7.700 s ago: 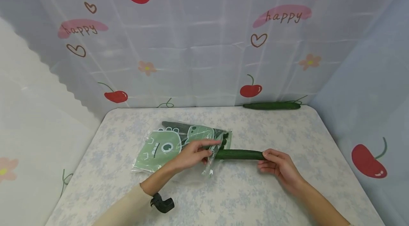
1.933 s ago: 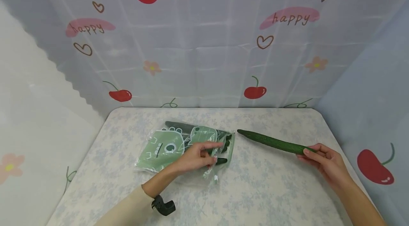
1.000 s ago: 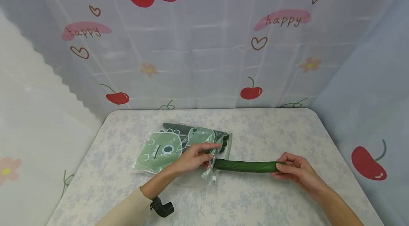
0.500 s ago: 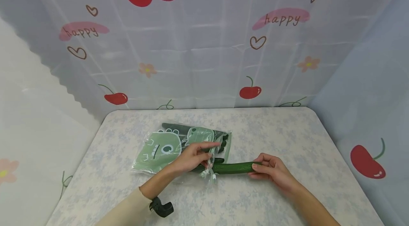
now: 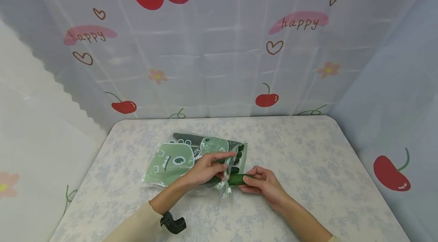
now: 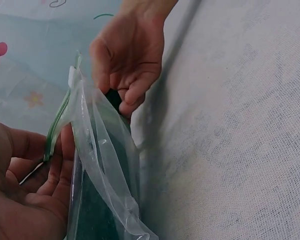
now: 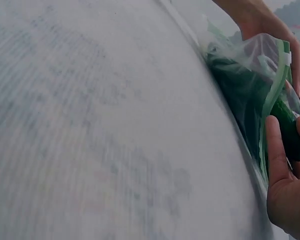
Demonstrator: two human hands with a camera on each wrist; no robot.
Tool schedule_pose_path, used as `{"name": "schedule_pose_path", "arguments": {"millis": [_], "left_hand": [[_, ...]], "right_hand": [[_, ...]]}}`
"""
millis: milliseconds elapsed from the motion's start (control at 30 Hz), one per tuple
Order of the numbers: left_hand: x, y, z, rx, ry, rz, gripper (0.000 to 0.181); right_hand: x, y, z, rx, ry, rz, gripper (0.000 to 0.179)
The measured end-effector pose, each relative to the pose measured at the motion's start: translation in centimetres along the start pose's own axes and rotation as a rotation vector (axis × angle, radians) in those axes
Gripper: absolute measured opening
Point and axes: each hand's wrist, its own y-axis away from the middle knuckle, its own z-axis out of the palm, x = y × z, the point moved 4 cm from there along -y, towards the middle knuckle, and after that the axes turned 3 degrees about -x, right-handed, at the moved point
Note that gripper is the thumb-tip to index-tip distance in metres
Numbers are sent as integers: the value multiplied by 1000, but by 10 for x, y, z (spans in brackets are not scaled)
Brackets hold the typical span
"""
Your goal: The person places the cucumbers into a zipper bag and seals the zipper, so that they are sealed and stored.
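A clear zip bag (image 5: 152, 173) with a green cartoon monster print lies on the table, its mouth facing right. My left hand (image 5: 205, 167) holds the bag's mouth edge, index finger stretched out over it; in the left wrist view the green zip strip (image 6: 56, 125) passes between thumb and fingers. My right hand (image 5: 265, 185) pinches the outer end of a cucumber (image 5: 236, 179), most of which is inside the bag. The right wrist view shows that cucumber's end (image 7: 288, 127) sticking out past the green strip. Ends of several other cucumbers (image 5: 238, 155) show within the bag.
The table (image 5: 308, 150) has a pale blue floral cover. A curtain (image 5: 219, 44) printed with cherries and hearts rises behind it, with cloth at both sides. A black strap device (image 5: 173, 223) sits on my left wrist.
The cucumber at the back right edge has left that place. My right hand carried a cucumber leftward from the right side and slid it mostly into the bag. My left hand stayed at the mouth.
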Motion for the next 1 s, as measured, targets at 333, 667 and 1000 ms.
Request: {"name": "schedule_pose_path", "arguments": {"millis": [333,667,1000], "left_hand": [[-1,1,0,-3,3,-4,50],[-5,3,0,-4,-27,6,50],[-2,2,1,11,-16,3,50]], "right_hand": [[5,-10,10,-12,239,13,37],[-2,-14,5,-135,310,10,33],[-2,-25,15,89,464,4,27]]}}
